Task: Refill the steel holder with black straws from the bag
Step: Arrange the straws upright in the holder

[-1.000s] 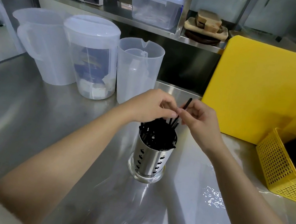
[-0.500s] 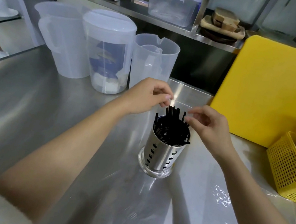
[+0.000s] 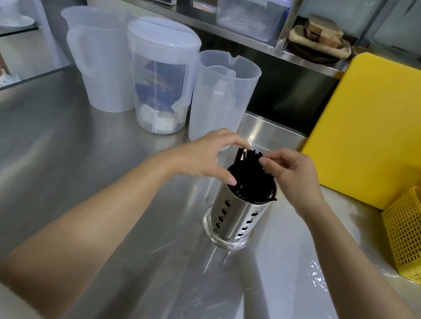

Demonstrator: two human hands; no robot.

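The perforated steel holder [image 3: 233,218] stands upright on the steel counter, packed with black straws [image 3: 251,182] that stick out above its rim. My left hand [image 3: 204,155] arches over the left side of the bundle, fingertips on the straw tips and thumb by the rim, fingers apart. My right hand [image 3: 292,175] is on the right side and pinches the tops of a few straws. A clear plastic bag [image 3: 321,287] lies flat on the counter to the front right of the holder; I see no straws in it.
Three translucent plastic jugs [image 3: 159,76] stand behind the holder to the left. A yellow cutting board [image 3: 391,127] leans at the back right, and a yellow mesh basket [image 3: 411,241] sits at the right edge. A shelf with a lidded box [image 3: 249,8] runs above.
The single straw my right hand held up a second ago is down among the others. Both hands have come down onto the tops of the bundle, and my left thumb has dropped to the rim.
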